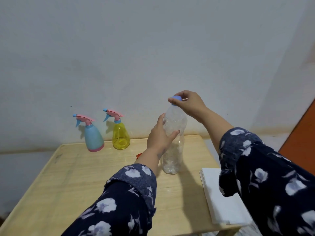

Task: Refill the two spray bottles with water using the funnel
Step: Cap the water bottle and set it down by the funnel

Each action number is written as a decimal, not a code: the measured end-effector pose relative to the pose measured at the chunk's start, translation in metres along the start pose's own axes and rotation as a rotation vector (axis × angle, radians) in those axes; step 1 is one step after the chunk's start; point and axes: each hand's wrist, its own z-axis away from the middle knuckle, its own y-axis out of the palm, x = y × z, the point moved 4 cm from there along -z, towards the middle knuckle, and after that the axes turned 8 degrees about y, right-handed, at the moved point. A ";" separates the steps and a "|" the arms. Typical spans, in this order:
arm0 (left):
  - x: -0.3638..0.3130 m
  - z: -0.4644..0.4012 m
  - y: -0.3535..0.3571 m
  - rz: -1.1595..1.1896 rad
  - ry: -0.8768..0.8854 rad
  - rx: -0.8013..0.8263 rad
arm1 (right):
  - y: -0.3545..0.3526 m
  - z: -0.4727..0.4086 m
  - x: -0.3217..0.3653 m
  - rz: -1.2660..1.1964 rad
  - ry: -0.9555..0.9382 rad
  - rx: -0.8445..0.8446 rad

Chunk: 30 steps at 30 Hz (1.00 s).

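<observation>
A clear plastic water bottle [173, 150] stands upright on the wooden table [71, 181]. My left hand [159, 137] grips its upper body. My right hand [189, 103] pinches the bottle's blue cap [176, 98] from above. Two spray bottles stand at the table's far edge by the wall: a blue one [92, 137] with a pink trigger head, and a yellow see-through one [120, 136] to its right. A small orange-red piece [139, 155], perhaps the funnel, peeks out behind my left wrist; most of it is hidden.
A stack of white paper or cloth [219, 198] lies at the table's right edge, partly under my right sleeve. The pale wall [153, 48] runs just behind the table. An orange surface [301, 143] shows at the far right.
</observation>
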 end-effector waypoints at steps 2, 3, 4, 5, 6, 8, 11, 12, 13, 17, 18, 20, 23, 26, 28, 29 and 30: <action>0.001 0.000 -0.001 0.019 -0.003 0.011 | 0.005 0.002 -0.007 -0.178 0.045 0.116; 0.001 -0.001 -0.001 0.026 -0.006 0.015 | 0.005 0.002 -0.009 -0.228 0.050 0.140; 0.002 -0.001 -0.001 0.032 -0.007 0.015 | 0.005 0.002 -0.010 -0.240 0.043 0.131; 0.002 -0.001 -0.001 0.037 -0.008 0.010 | 0.005 0.001 -0.009 -0.236 0.035 0.100; 0.002 -0.002 -0.001 0.040 -0.011 0.000 | 0.006 0.001 -0.008 -0.219 0.027 0.058; 0.003 -0.001 -0.001 0.047 -0.014 -0.019 | 0.012 0.000 -0.007 -0.177 0.025 -0.044; 0.003 0.000 -0.002 0.058 -0.011 -0.040 | 0.017 0.004 -0.007 -0.133 0.021 -0.183; 0.003 0.001 -0.002 0.067 -0.014 -0.047 | 0.019 0.005 -0.008 -0.168 0.020 -0.153; 0.003 0.002 -0.004 0.078 -0.019 -0.054 | 0.020 0.006 -0.010 -0.224 0.025 -0.086; 0.002 0.000 -0.006 0.093 -0.013 -0.052 | 0.020 0.005 -0.014 -0.241 -0.007 0.038; 0.001 0.000 -0.004 0.088 -0.008 -0.053 | 0.019 0.004 -0.014 -0.241 -0.019 -0.003; -0.002 0.000 -0.001 0.064 -0.003 -0.057 | 0.017 0.005 -0.013 -0.247 -0.023 -0.102; 0.000 0.001 -0.001 0.079 -0.003 -0.039 | 0.018 0.007 -0.012 -0.255 -0.032 -0.093; 0.009 0.004 -0.002 0.042 0.032 0.104 | 0.023 0.011 -0.027 -0.281 -0.022 -0.030; 0.023 0.010 -0.005 -0.100 0.044 0.199 | 0.030 0.018 -0.047 -0.293 0.002 -0.021; 0.032 0.013 -0.008 -0.185 0.052 0.225 | 0.035 0.022 -0.059 -0.302 0.011 -0.019; 0.045 0.015 -0.011 -0.279 0.074 0.252 | 0.041 0.028 -0.071 -0.315 0.027 -0.021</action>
